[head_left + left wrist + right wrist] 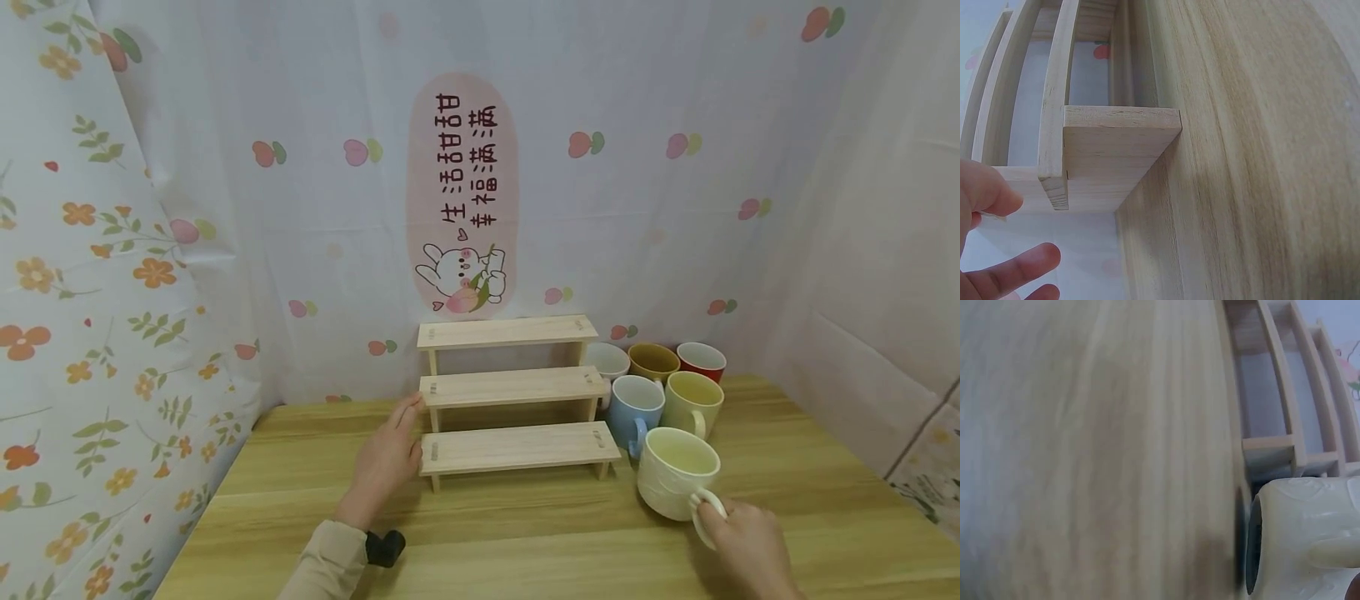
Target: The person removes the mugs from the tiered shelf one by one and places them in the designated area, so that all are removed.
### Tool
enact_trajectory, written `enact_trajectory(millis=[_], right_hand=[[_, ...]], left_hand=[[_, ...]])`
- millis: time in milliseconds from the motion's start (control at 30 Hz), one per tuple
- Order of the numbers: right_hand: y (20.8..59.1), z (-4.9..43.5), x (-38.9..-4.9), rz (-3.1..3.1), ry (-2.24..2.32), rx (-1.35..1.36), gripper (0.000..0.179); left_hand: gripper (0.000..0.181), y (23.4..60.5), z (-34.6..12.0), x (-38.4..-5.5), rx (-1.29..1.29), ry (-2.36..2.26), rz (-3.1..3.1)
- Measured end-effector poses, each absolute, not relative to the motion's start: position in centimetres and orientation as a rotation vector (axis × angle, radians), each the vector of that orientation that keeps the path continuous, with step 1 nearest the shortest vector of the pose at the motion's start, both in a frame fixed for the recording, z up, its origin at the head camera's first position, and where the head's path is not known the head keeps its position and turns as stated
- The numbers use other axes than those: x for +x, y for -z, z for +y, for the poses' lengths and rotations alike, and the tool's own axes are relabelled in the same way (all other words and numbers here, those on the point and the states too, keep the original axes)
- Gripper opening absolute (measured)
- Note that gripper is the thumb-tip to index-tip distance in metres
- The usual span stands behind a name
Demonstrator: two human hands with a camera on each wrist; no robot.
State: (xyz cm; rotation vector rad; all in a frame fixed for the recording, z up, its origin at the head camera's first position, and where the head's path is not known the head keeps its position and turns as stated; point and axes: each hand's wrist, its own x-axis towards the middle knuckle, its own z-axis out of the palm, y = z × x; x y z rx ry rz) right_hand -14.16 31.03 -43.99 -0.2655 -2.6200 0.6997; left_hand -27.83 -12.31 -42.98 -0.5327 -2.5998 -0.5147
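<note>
My right hand (750,546) grips the handle of a cream mug (673,492) with a raised pattern, at the front of a group of mugs. Whether its base touches the table cannot be told. In the right wrist view the same mug (1304,519) fills the lower right corner. A three-step wooden shelf rack (517,446) stands left of the mugs. My left hand (386,450) is at the rack's left end, its fingertips by the middle step. In the left wrist view its fingers (1022,265) are spread and partly straight, curled round nothing.
Behind the held mug stand a blue mug (636,404), a pale yellow mug (686,408), a white mug (606,360), a brown mug (654,361) and a red mug (708,367). The wooden table (525,542) meets a patterned curtain (315,250) at the back.
</note>
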Motion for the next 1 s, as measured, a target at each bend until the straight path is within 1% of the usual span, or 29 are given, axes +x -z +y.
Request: enact_trajectory(millis=[167, 400, 1000], right_hand=[[44.3, 31.7, -14.4, -2.658, -0.685, -0.293, 0.041], [44.1, 32.1, -15.3, -2.705, -0.585, -0.252, 0.042], [44.1, 31.9, -16.6, -2.869, -0.617, -0.303, 0.048]], left_hand=[[0.06, 43.1, -12.2, -27.8, -0.533, 0.512, -2.612], [0.059, 42.8, -12.2, -27.8, -0.533, 0.513, -2.583], [0.058, 42.9, -12.1, -27.8, -0.54, 0.503, -2.562]])
